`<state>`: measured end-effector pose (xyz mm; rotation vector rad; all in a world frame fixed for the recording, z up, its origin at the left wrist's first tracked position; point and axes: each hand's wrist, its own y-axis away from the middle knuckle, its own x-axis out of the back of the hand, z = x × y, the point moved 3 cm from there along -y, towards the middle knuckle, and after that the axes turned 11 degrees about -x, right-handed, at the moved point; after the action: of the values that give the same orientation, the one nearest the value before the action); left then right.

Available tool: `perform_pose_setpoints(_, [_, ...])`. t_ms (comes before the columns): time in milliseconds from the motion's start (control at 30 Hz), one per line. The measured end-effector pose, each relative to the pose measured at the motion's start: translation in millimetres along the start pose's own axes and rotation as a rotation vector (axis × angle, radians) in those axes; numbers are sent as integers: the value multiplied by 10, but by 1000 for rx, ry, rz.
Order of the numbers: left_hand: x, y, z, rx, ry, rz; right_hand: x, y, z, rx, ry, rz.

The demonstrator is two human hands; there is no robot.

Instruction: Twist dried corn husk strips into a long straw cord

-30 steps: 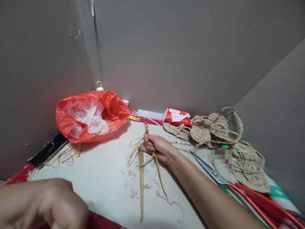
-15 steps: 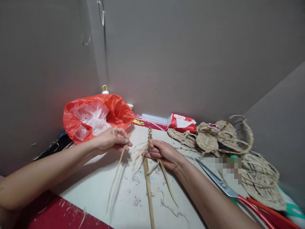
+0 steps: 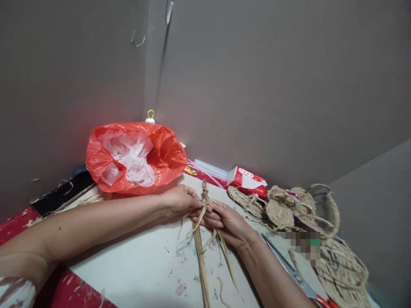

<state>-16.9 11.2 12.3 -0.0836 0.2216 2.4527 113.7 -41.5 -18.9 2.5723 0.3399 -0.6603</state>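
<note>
Over the white board (image 3: 141,267), my two hands meet around a small bundle of dry straw strips (image 3: 199,252). The bundle has a short twisted braid (image 3: 204,190) standing up at its top. My right hand (image 3: 226,222) is closed on the bundle just below the braid, with long strips hanging under it. My left hand (image 3: 181,201) is closed beside it, fingertips pinching a thin straw strip next to the braid. The exact grip of the left fingertips is partly hidden.
A red plastic bag (image 3: 173,167) with white plastic inside stands at the back left. A red tissue pack (image 3: 247,179) lies at the back. On the right are woven straw pieces (image 3: 281,209) and red-handled scissors (image 3: 300,280). Grey walls rise behind.
My left hand has moved right, bringing its strip to the braid beside my right hand. The right hand keeps its hold. The view has shifted slightly.
</note>
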Motion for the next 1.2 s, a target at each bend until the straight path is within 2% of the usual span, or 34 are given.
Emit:
perform_pose_setpoints(167, [2, -56, -61, 60, 12, -39, -5, 8, -1, -1, 36, 15])
perform_pose_setpoints(500, [126, -164, -133, -118, -240, 48, -9, -3, 30, -69, 77, 63])
perform_pose_setpoints(733, [127, -177, -24, -147, -411, 6, -51, 2, 21, -83, 134, 128])
perform_pose_setpoints(900, [136, -214, 34, -151, -570, -20, -97, -23, 78, -36, 169, 263])
perform_pose_setpoints(1067, [48, -123, 114, -223, -784, -1, -146, -55, 135, 22, 110, 389])
perform_pose_setpoints(1200, [-97, 39, 193, -272, -938, -19, -174, -54, 128, 36, 24, 406])
